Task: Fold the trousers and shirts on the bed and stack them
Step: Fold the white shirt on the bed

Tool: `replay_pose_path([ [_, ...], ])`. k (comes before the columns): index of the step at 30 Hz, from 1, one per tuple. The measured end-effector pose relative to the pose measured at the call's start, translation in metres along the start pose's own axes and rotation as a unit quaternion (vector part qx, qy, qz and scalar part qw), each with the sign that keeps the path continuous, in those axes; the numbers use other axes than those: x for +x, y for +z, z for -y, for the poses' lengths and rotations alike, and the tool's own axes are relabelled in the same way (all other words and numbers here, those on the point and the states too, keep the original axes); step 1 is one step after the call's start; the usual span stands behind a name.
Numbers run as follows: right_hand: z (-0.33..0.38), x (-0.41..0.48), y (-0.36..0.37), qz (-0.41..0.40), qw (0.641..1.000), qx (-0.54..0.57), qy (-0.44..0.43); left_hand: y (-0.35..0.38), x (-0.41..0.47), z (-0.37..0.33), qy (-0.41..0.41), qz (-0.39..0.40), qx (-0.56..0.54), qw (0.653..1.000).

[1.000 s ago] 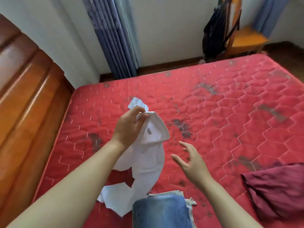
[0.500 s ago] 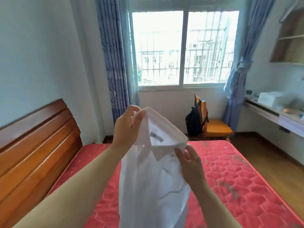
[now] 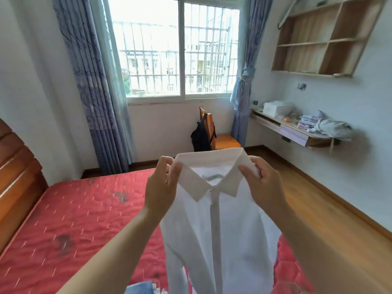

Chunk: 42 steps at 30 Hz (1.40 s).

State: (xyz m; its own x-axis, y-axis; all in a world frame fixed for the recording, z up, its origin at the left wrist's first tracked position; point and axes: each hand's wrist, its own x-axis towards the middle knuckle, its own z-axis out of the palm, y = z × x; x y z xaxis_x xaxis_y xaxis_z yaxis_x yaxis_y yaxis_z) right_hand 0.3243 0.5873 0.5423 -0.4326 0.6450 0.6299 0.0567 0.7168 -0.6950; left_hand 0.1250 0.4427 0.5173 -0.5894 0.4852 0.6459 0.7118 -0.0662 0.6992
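Head view, looking across the room rather than down: white collared shirt (image 3: 214, 225) held up in the air in front of the chest, placket facing the wearer, body hanging straight below the fingers toward the red quilted mattress (image 3: 70, 219). Left hand (image 3: 162, 185) pinches the collar's left corner, thumb in front and fingers curled behind the fabric; right hand (image 3: 262, 183) does the same at the other corner, fingers narrow and closed on cloth. Change from a second ago: then only the left hand had the shirt, bunched and low over the bed, with the right hand open and empty beside it; half a second ago the right hand was just arriving at the collar. Now both grips are set, well apart, and the collar is stretched flat between them, so the garment has opened out and hangs square. Judgement: the shirt is sorted and oriented, folding proper not yet begun; the likely next need is to lay it flat on the mattress. A sleeve appears to trail below the left fingers and may want straightening. Folded denim (image 3: 141, 288) shows at the frame's lower edge, beneath the left forearm; it looks like trousers, though too little is visible to tell.
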Motion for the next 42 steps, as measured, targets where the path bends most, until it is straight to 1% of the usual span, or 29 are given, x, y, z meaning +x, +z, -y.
replay_pose_path([
  [3, -0.015, -0.035, -0.017, 0.047, 0.998, -0.012, 0.030, 0.009, -0.032, -0.001, 0.000, 0.051, 0.032, 0.998],
  [4, -0.018, -0.041, -0.025, 0.052, 0.998, -0.015, 0.039, 0.012, -0.039, -0.004, 0.000, 0.055, 0.035, 0.998],
  [6, -0.017, -0.043, -0.042, 0.037, 0.999, -0.018, 0.032, 0.020, -0.043, -0.016, 0.004, 0.049, 0.026, 0.998],
  [9, -0.010, -0.028, -0.070, 0.006, 1.000, -0.013, 0.010, 0.035, -0.027, -0.042, 0.014, 0.036, 0.004, 0.999],
  [11, -0.017, -0.020, -0.083, -0.003, 1.000, -0.011, 0.007, 0.045, -0.016, -0.057, 0.023, 0.040, 0.002, 0.999],
  [15, -0.046, -0.018, -0.092, 0.050, 0.998, -0.018, 0.038, 0.065, -0.021, -0.057, 0.017, 0.065, 0.039, 0.997],
  [16, -0.051, -0.016, -0.093, 0.051, 0.998, -0.009, 0.036, 0.070, -0.023, -0.054, 0.013, 0.055, 0.046, 0.997],
  [19, -0.064, 0.004, -0.097, 0.014, 1.000, 0.008, -0.005, 0.086, -0.021, -0.052, -0.003, -0.010, 0.049, 0.999],
  [20, -0.068, 0.011, -0.096, 0.014, 1.000, 0.017, -0.013, 0.092, -0.020, -0.052, -0.012, -0.025, 0.053, 0.998],
  [23, -0.087, 0.021, -0.089, 0.047, 0.999, 0.026, -0.009, 0.109, -0.027, -0.049, -0.047, -0.047, 0.064, 0.996],
  [27, -0.111, 0.032, -0.070, 0.051, 0.997, 0.049, -0.022, 0.123, -0.042, -0.040, -0.097, -0.095, 0.073, 0.988],
  [30, -0.122, 0.024, -0.050, 0.075, 0.996, 0.050, -0.016, 0.122, -0.052, -0.034, -0.121, -0.078, 0.124, 0.982],
  [32, -0.128, 0.016, -0.037, 0.081, 0.995, 0.049, -0.005, 0.120, -0.060, -0.030, -0.142, -0.069, 0.133, 0.978],
  [35, -0.121, 0.014, -0.021, 0.060, 0.997, 0.054, -0.005, 0.118, -0.058, -0.033, -0.148, -0.092, 0.122, 0.977],
  [37, -0.110, 0.015, -0.010, 0.069, 0.995, 0.064, -0.016, 0.119, -0.046, -0.039, -0.148, -0.097, 0.114, 0.978],
  [40, -0.091, 0.018, 0.009, 0.103, 0.992, 0.056, -0.046, 0.124, -0.021, -0.044, -0.155, -0.074, 0.084, 0.982],
  [42, -0.081, 0.023, 0.022, 0.125, 0.989, 0.049, -0.065, 0.129, -0.009, -0.045, -0.178, -0.052, 0.016, 0.983],
])
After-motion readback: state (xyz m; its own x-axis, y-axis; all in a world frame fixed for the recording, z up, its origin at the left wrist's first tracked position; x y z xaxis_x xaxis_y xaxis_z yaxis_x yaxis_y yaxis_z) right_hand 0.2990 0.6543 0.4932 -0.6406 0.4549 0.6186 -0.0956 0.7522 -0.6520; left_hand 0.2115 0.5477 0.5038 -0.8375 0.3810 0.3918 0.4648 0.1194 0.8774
